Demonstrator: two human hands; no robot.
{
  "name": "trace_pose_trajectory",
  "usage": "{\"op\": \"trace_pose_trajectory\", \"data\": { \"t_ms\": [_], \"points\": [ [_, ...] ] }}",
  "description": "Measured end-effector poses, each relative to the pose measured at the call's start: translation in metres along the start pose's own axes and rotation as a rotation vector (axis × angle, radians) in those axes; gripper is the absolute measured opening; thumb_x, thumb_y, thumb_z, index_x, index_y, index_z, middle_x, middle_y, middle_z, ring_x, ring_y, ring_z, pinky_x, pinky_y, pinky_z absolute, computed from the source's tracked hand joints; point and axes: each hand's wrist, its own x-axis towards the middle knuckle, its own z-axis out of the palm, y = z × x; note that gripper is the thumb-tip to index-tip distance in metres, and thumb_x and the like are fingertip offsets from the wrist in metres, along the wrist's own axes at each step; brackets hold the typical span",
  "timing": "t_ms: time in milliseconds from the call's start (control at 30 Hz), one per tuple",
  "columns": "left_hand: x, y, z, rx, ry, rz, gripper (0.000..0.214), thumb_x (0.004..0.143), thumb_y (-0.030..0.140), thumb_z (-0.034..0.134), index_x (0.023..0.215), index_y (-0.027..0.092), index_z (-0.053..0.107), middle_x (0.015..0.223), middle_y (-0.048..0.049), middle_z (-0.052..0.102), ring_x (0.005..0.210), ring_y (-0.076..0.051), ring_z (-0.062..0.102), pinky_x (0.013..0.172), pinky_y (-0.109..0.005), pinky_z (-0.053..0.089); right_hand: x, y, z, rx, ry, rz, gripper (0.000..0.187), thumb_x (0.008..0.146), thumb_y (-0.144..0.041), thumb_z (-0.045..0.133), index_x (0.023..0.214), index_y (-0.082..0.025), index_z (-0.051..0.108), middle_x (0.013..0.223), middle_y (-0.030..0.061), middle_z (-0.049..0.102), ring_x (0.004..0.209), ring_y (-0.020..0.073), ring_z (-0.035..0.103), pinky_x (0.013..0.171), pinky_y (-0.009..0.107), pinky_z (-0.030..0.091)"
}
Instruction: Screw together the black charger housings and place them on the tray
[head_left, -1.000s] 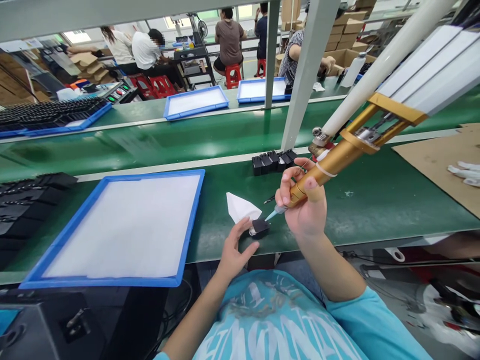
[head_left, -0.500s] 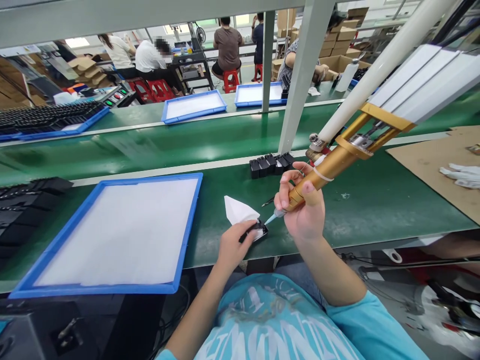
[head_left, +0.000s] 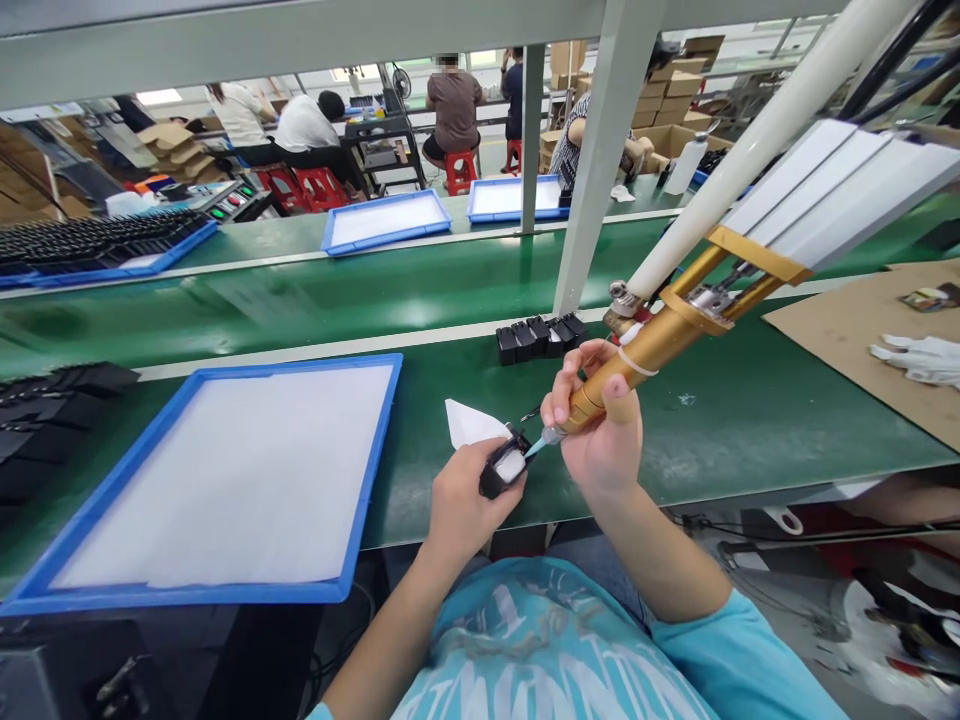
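My left hand (head_left: 461, 500) is closed round a small black part (head_left: 501, 467) with a white face, held up and tilted above the green bench (head_left: 720, 420). My right hand (head_left: 600, 420) grips the gold barrel of a dispensing gun (head_left: 660, 335) that hangs from a white tube. Its pale blue nozzle tip touches the white face of the part. A folded white paper (head_left: 466, 424) lies on the bench just behind my left hand.
A blue tray (head_left: 225, 470) with a white liner lies to the left. A row of small black parts (head_left: 540, 335) stands behind my hands. Black parts (head_left: 45, 420) are stacked at far left. Brown cardboard (head_left: 847, 330) with white gloves (head_left: 919, 358) lies right. Other people sit beyond the conveyor.
My left hand closed on the black part on the bench and lifted it, tilting its white face up. The nozzle tip came to touch it.
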Motion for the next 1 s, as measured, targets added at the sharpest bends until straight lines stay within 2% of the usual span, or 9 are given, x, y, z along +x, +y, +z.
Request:
{"op": "trace_pose_trajectory", "data": {
  "t_ms": [133,400,500,600,733,933,1000],
  "points": [
    [-0.001,0.0,-0.005,0.016,-0.005,0.029,0.032,0.077,0.024,0.068,0.107,0.02,0.06,0.093,-0.0031,0.071,0.08,-0.018,0.066,0.072,-0.028,0.053,-0.001,0.001,0.001,-0.042,0.024,-0.015,0.028,0.079,-0.046,0.065,0.095,-0.024,0.058,0.088,-0.0036,0.048,0.049,0.0036,0.047,0.045,0.022,0.046],
    [-0.003,0.001,-0.007,0.003,0.001,-0.003,0.031,0.077,0.028,0.068,0.107,0.021,0.06,0.091,-0.0026,0.071,0.078,-0.018,0.067,0.072,-0.027,0.054,-0.001,0.004,0.003,-0.008,0.021,-0.055,0.019,0.082,-0.042,0.063,0.089,-0.024,0.058,0.083,-0.0037,0.047,0.052,0.0052,0.049,0.044,0.02,0.046],
    [-0.003,-0.001,-0.007,-0.006,-0.006,-0.026,0.033,0.077,0.029,0.068,0.108,0.021,0.06,0.092,-0.0033,0.071,0.077,-0.018,0.067,0.071,-0.028,0.054,-0.002,0.003,0.005,-0.04,0.021,-0.045,0.024,0.08,-0.044,0.063,0.096,-0.025,0.059,0.091,-0.0022,0.049,0.052,0.005,0.048,0.043,0.021,0.046],
    [-0.005,-0.002,-0.006,-0.027,-0.011,-0.046,0.034,0.077,0.029,0.068,0.109,0.021,0.061,0.092,-0.0033,0.072,0.073,-0.017,0.067,0.066,-0.026,0.054,-0.003,0.002,0.007,-0.069,0.032,-0.036,0.031,0.08,-0.047,0.062,0.103,-0.027,0.058,0.099,-0.0006,0.05,0.052,0.0051,0.046,0.043,0.022,0.047],
    [-0.007,-0.003,-0.002,-0.106,-0.026,-0.112,0.038,0.077,0.027,0.067,0.113,0.021,0.059,0.096,-0.0024,0.072,0.063,-0.012,0.064,0.056,-0.022,0.053,-0.002,0.001,0.009,-0.053,0.032,-0.036,0.03,0.081,-0.046,0.061,0.105,-0.029,0.056,0.101,-0.0007,0.051,0.054,0.0056,0.046,0.045,0.022,0.047],
    [-0.006,-0.007,0.009,-0.235,-0.01,-0.18,0.044,0.075,0.024,0.069,0.118,0.023,0.057,0.105,-0.0033,0.071,0.084,-0.016,0.069,0.067,-0.024,0.058,-0.002,0.005,0.014,-0.009,0.019,-0.027,0.028,0.081,-0.044,0.062,0.104,-0.029,0.055,0.1,-0.0015,0.052,0.053,0.0053,0.047,0.044,0.022,0.045],
    [-0.004,-0.007,0.012,-0.258,-0.011,-0.183,0.044,0.076,0.024,0.069,0.118,0.023,0.058,0.106,-0.0032,0.071,0.085,-0.017,0.069,0.068,-0.024,0.059,-0.002,0.006,0.016,-0.009,0.016,-0.023,0.029,0.081,-0.045,0.062,0.105,-0.03,0.054,0.101,-0.0014,0.052,0.053,0.0055,0.047,0.043,0.022,0.044]
  ]
}}
